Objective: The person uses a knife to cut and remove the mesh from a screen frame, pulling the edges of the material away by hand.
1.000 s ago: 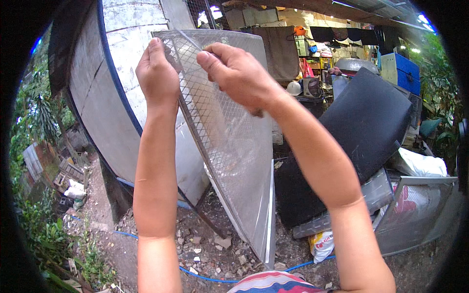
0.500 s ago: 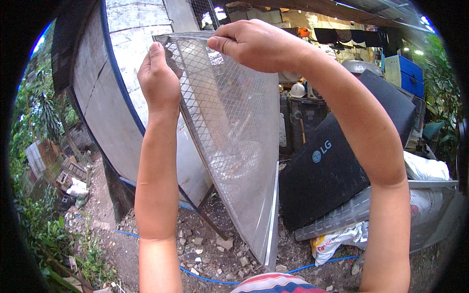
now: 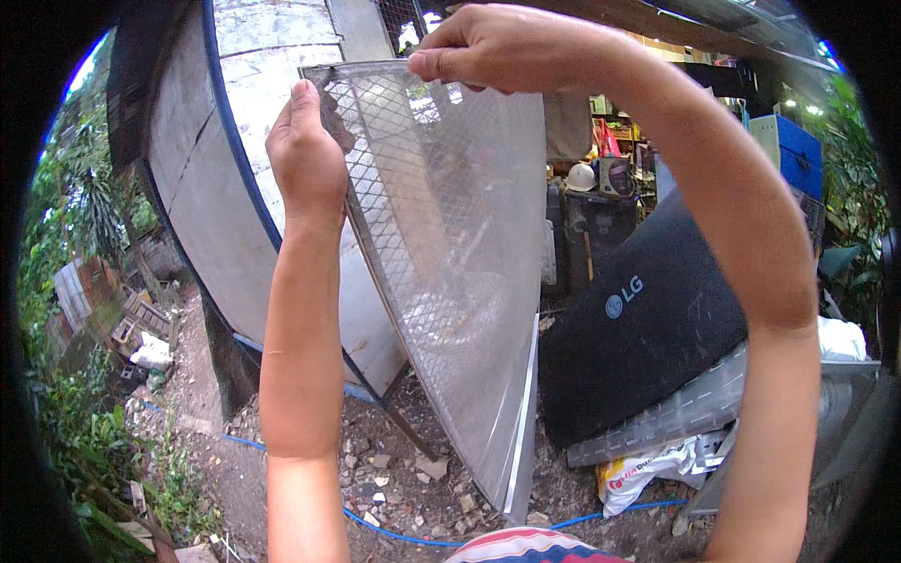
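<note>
Upright in front of me is a tall panel of diamond wire mesh point(image 3: 361, 141) with a thin, dark frame. A translucent grey sheet point(image 3: 502, 244) lies over much of it and narrows to a folded point near the ground. My left hand point(image 3: 306, 164) is closed on the frame's left edge near the top corner, thumb pointing up. Higher up and to the right, my right hand point(image 3: 493, 49) pinches the upper edge of the translucent sheet between thumb and fingers. The fingers of my left hand behind the frame are hidden.
A white wall panel with blue edging point(image 3: 246, 141) stands close on the left. At right, a large black panel point(image 3: 648, 328) leans over a grey sheet point(image 3: 657, 403) and a white sack point(image 3: 648, 479). A blue hose point(image 3: 413, 538) crosses the stony ground. Further back sits a white helmet point(image 3: 581, 176).
My right hand has risen a little, and its elbow has swung outward to the right, with the sheet's edge still pinched. My left hand keeps its hold on the frame.
</note>
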Demonstrator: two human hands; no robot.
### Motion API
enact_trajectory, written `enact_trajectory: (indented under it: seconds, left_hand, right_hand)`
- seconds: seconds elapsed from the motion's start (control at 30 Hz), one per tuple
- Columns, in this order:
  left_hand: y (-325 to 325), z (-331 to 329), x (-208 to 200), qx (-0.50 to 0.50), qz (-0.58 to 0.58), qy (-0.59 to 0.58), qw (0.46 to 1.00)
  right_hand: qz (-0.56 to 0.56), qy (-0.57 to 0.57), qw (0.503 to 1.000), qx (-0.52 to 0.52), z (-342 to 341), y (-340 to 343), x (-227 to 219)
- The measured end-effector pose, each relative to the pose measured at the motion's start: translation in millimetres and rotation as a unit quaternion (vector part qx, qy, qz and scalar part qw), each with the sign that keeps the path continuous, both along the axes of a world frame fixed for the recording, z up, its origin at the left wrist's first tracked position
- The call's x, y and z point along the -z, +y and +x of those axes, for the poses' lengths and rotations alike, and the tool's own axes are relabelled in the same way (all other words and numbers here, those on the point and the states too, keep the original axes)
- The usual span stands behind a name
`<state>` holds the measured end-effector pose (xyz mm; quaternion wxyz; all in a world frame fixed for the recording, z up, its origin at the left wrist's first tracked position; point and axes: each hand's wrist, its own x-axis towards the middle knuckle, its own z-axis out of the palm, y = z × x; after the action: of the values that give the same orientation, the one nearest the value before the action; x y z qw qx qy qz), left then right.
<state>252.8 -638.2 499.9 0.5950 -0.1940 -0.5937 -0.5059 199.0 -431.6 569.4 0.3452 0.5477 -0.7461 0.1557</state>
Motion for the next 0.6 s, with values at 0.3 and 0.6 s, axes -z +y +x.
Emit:
enact_trajectory:
  seconds: [0.3,0.6]
  left_hand:
    - [0,7,3,0.015,-0.016,0.015,1.0]
    - [10,7,1,0.055,-0.003,0.059,0.997]
  right_hand:
    - [0.14,-0.08,0.979,0.126,76,17,-43]
    - [-0.132,0.003,0.991,0.002,21,-20,41]
